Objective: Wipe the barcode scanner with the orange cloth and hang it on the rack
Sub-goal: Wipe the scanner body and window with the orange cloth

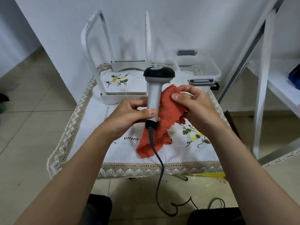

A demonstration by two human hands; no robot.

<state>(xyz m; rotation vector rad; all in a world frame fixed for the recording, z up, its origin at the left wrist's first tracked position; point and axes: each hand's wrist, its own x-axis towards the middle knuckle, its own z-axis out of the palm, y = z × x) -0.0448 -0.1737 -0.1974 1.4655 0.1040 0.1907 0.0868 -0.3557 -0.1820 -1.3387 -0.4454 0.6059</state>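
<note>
Left hand [129, 114] wraps tight around 1 scanner [154, 96] handle, upright; right hand [198, 109] pinches 1 orange cloth [168, 114] against it, above the table's [90, 127] middle.

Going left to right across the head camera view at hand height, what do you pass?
Left hand → barcode scanner handle → orange cloth → right hand → white shelf leg.
</note>
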